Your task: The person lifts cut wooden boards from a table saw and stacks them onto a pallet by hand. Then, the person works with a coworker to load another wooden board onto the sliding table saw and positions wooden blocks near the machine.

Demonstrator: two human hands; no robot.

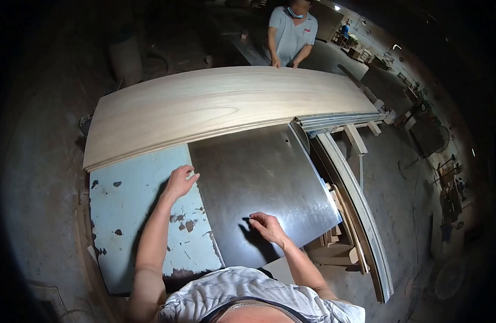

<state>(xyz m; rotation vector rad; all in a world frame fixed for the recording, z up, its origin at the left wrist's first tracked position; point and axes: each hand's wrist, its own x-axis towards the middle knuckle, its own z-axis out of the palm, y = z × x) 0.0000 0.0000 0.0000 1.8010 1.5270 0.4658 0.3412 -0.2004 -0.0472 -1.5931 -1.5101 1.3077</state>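
Observation:
My left hand (181,182) is open, its fingers bent and empty, over the chipped pale-blue panel (129,207) where it meets a dark steel tabletop (259,172). My right hand (265,225) is low over the steel, fingers curled together with nothing visible in them, casting a sharp shadow. Beyond both hands, long pale wooden boards (215,102) lie stacked across the far side of the table. A co-worker (291,35) in a grey shirt and mask stands behind them, both hands at the boards' far edge.
A long metal rail (355,204) runs down the table's right side, with wooden beams (354,139) sticking out and wood pieces (334,242) below. A tall container (128,59) stands at the back left. Workshop equipment (447,177) lines the right; a distant person (345,31) is at the back.

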